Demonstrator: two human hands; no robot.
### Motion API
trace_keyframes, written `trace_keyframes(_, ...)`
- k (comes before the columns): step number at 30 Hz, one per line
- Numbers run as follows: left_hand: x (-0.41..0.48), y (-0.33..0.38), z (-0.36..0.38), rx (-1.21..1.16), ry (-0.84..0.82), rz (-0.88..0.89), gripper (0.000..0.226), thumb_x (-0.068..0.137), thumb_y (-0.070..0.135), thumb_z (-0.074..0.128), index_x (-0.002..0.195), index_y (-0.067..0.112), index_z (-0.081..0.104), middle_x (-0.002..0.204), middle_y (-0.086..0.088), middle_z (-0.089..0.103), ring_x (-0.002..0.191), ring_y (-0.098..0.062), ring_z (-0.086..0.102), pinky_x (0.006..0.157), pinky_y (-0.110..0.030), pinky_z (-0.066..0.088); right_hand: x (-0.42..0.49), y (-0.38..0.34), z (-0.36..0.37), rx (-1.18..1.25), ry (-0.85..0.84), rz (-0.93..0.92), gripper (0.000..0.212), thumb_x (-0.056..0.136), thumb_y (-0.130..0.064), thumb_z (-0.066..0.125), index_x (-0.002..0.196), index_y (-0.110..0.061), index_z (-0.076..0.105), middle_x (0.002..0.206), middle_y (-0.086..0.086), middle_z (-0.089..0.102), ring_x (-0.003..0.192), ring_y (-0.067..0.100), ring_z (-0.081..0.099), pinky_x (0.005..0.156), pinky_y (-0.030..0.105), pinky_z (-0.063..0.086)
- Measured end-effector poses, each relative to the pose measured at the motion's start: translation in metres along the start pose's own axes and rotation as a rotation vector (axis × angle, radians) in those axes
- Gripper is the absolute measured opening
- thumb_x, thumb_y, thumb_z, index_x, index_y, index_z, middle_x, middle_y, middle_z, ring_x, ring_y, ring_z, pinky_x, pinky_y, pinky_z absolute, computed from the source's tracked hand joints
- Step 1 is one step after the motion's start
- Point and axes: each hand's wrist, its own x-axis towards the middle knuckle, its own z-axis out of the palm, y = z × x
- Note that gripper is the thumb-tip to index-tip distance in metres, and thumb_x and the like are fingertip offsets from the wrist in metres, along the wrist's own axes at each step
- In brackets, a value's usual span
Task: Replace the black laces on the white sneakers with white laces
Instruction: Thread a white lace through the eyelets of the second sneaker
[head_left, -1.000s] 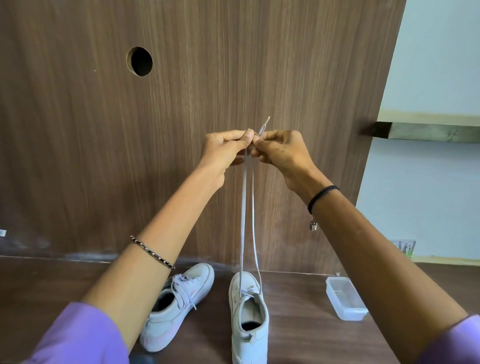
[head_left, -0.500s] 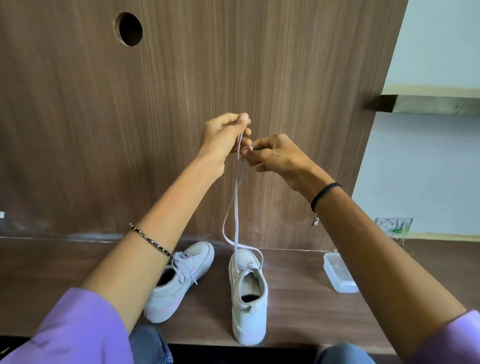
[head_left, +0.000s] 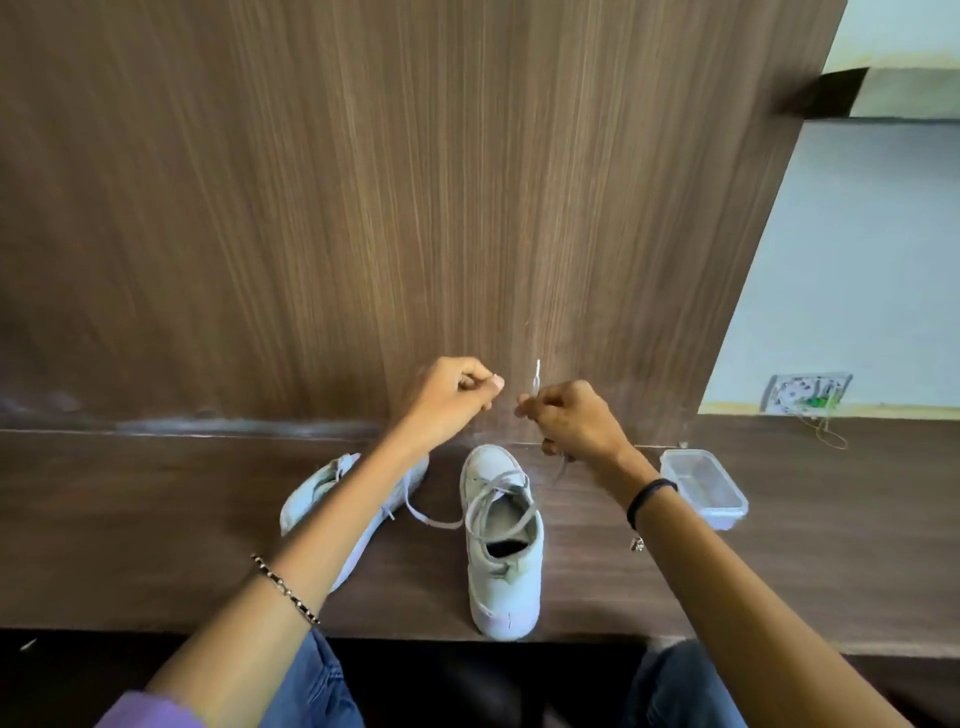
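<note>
wooden desk (head_left: 156, 519) carries two sneakers (head_left: 501, 540) and a clear container (head_left: 704, 488).

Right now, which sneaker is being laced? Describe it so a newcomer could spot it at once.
On the desk before the wood panel sit two white sneakers. Take the sneaker nearer the clear box, upright with its toe to the panel. Unlike the other sneaker, turned askew, its lace runs up into the right hand.
</note>
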Motion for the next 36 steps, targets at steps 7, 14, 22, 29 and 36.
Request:
trace_keyframes(7, -0.023, -0.07, 0.015, 0.529, -0.147, -0.1, 0.02, 0.097, 0.04, 0.062, 0.114, 0.033, 0.067, 0.118, 0.01, 0.07, 0.124, -0.017, 0.053, 0.096, -0.035, 0.044, 0.005, 0.051, 0.015, -0.311, -0.042, 0.025, 0.015, 0.093, -0.029, 0.068, 0.103, -0.017, 0.066, 0.095, 0.003, 0.073, 0.09, 0.022, 0.068, 0.08, 0.029, 0.053)
trace_keyframes(14, -0.033, -0.082, 0.004, 0.141, -0.33, -0.116, 0.033, 0.099, 0.042, 0.06, 0.075, 0.022, 0.07, 0.069, 0.014, 0.071, 0.073, -0.01, 0.067, 0.077, -0.037, 0.053, -0.012, 0.054, 0.023, -0.007, -0.176, -0.139, 0.031, 0.102, -0.049, 0.058, 0.088, -0.027, 0.075, 0.074, -0.018, 0.069, 0.073, 0.002, 0.062, 0.073, 0.021, 0.045)
trace_keyframes(22, -0.053, -0.059, 0.004, 0.039, -0.567, -0.153, 0.052, 0.1, 0.057, 0.052, 0.062, 0.023, 0.039, 0.062, 0.01, 0.025, 0.057, -0.007, 0.026, 0.055, -0.025, 0.022, -0.023, 0.057, 0.016, 0.069, -0.249, -0.098, 0.065, 0.096, -0.056, 0.064, 0.063, -0.005, 0.043, 0.061, 0.006, 0.04, 0.057, 0.012, 0.037, 0.064, 0.029, 0.033)
trace_keyframes(29, -0.051, -0.063, 0.0, -0.041, -0.587, -0.198, 0.038, 0.103, 0.041, 0.056, 0.083, 0.011, 0.068, 0.071, 0.022, 0.061, 0.073, 0.008, 0.052, 0.075, -0.01, 0.037, -0.02, 0.066, 0.014, 0.118, -0.273, -0.025, 0.031, 0.089, -0.033, 0.079, 0.073, -0.011, 0.065, 0.08, 0.009, 0.076, 0.073, 0.017, 0.071, 0.082, 0.044, 0.061)
trace_keyframes(36, -0.052, -0.07, 0.001, -0.089, -0.499, -0.225, 0.039, 0.101, 0.046, 0.058, 0.089, 0.012, 0.073, 0.085, -0.021, 0.062, 0.086, -0.01, 0.052, 0.087, -0.031, 0.04, -0.024, 0.062, 0.01, 0.091, -0.376, -0.053, 0.021, 0.089, -0.036, 0.08, 0.094, -0.017, 0.074, 0.091, -0.001, 0.076, 0.085, 0.015, 0.07, 0.081, 0.034, 0.06)
